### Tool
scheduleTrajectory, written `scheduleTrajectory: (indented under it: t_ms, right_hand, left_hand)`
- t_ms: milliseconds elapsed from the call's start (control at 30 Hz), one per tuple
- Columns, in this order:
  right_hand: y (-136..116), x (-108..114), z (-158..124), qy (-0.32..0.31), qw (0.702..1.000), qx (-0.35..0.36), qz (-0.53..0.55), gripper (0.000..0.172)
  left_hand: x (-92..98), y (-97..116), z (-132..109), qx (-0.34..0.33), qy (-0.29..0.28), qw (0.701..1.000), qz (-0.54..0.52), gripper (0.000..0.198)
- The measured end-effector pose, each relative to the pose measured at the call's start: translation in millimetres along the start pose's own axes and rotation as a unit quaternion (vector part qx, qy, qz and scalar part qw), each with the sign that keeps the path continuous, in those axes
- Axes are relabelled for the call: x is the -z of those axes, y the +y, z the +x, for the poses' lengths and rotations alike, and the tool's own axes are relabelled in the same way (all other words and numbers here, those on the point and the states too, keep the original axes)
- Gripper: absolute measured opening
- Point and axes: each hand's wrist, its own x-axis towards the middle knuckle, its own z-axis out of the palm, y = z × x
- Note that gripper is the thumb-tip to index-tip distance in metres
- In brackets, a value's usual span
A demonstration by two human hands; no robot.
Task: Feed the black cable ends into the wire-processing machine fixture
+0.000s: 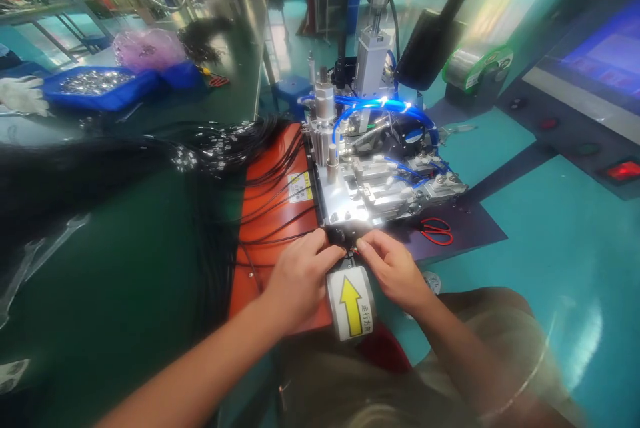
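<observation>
our left hand (300, 271) and right hand (395, 271) curl in close; we can't tell what they grip. they're at the machine's (367, 191) near end, by the arrow sign (351, 305). we think we're lining something up; next needs a steady touch.

Free room above the right hand (397, 273), machine (345, 198) ahead, red-handled scissors (436, 231) rightward

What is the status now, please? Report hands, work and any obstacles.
Left hand and right hand close together at near end of machine. Small part between them, unclear. No obvious blockage; black cables near left hand.
</observation>
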Motion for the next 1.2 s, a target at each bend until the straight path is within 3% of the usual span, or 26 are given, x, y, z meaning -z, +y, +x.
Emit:
scheduleTrajectory:
  t_ms: [1200]
  right_hand:
    - [1.7,-1.9,-2.2,0.005,1.000,0.007,0.000,0.028]
  left_hand:
    - [-2.3,-1.2,-1.2,0.007,-0.013,1.000,0.015,0.035]
